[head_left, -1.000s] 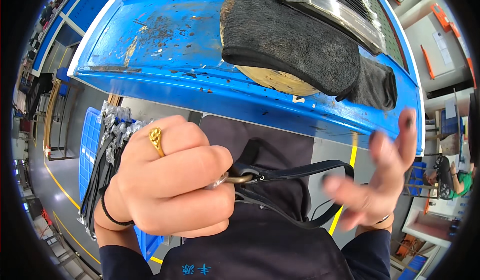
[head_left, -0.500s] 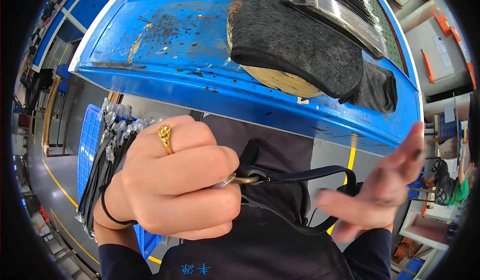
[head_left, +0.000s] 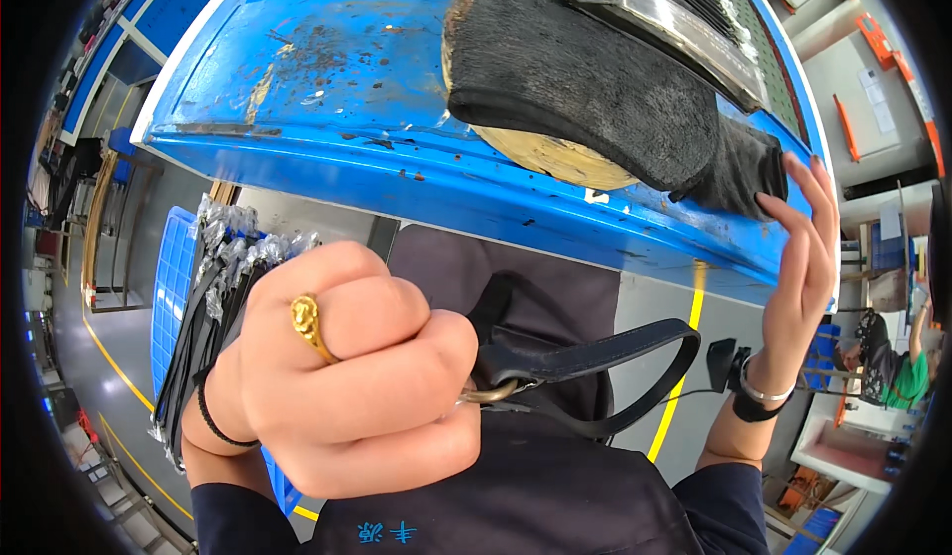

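Note:
My left hand (head_left: 347, 367) is closed in a fist in the middle foreground, with a gold ring on one finger. It grips the buckle end of a black leather belt (head_left: 645, 344). A brass-coloured metal loop shows beside the fist, and the belt's strap curves out to the right in a loop. What lies inside the fist is hidden. My right hand (head_left: 805, 257) is raised at the table's right front corner, fingers apart. Its fingertips reach the end of a dark fuzzy cloth (head_left: 595, 89), which is draped over a round yellowish pad (head_left: 555, 158).
A blue worktable (head_left: 337, 69) with worn, stained paint spans the front. On it, behind the cloth, lie a metal bar-shaped piece (head_left: 664, 34) and several black straps. At left, more straps with plastic-wrapped ends (head_left: 223, 257) hang by a blue crate (head_left: 175, 287). A person in green (head_left: 907, 381) is far right.
My right hand has moved away from the belt's loop, up and forward to the cloth's end. The left fist has turned slightly and still holds the belt.

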`<state>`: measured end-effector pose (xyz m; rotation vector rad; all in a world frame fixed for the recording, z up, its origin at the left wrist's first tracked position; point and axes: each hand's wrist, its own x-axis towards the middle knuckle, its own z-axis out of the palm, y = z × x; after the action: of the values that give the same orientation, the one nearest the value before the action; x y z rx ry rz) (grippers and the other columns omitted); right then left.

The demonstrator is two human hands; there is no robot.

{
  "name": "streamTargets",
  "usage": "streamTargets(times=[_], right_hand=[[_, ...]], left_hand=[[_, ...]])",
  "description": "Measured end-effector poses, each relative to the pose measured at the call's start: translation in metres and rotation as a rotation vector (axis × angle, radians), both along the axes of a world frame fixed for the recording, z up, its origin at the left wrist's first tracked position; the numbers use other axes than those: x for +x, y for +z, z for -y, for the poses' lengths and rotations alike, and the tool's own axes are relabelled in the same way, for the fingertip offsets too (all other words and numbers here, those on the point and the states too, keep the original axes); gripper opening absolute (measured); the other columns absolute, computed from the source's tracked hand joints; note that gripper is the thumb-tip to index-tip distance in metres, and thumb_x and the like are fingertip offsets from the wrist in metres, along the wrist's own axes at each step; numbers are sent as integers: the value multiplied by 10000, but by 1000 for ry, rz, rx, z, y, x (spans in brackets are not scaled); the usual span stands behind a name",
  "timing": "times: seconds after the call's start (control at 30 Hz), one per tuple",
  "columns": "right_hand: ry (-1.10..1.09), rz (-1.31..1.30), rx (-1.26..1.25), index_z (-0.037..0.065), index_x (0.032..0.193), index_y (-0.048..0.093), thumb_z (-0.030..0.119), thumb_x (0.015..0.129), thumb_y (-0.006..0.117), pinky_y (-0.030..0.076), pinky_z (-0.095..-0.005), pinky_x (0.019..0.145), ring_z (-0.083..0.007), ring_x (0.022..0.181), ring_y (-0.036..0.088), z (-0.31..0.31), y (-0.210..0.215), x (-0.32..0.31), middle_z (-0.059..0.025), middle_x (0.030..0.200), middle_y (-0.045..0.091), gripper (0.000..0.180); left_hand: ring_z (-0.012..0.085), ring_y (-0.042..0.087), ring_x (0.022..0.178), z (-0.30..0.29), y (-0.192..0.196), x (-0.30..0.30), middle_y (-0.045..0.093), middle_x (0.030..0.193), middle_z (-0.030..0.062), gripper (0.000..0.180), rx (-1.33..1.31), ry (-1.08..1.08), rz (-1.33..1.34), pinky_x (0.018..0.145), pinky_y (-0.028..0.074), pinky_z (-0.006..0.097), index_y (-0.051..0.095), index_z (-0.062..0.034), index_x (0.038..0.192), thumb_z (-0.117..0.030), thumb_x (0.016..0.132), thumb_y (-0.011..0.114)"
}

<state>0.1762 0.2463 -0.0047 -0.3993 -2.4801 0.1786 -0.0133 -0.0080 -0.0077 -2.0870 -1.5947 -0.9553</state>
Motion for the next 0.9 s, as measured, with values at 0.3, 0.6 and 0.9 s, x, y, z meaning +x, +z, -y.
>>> streamTargets(times=[0.3,0.6,0.9], right_hand=[[737,168,-222,214,971,656,600,845,316,249,-529,1008,-252,938,529,59,7,-15,-20,854,584,530],[751,195,-138,224,984,665,579,842,329,277,-500,1003,-218,899,512,64,5,-20,12,830,549,509],[737,191,-114,230,975,672,588,838,320,289,-496,996,-208,896,506,65,4,-21,21,821,541,521]], left_hand=[[163,466,530,-5,3,4,524,717,12,285,-47,-24,15,441,330,282,470,-147,600,-325,768,616],[155,460,527,-3,1,3,517,715,3,203,-35,-25,29,443,319,275,480,-152,599,-232,690,643],[147,455,522,-4,-2,4,517,706,-3,192,2,-2,36,440,313,271,467,-158,589,-192,665,640]])
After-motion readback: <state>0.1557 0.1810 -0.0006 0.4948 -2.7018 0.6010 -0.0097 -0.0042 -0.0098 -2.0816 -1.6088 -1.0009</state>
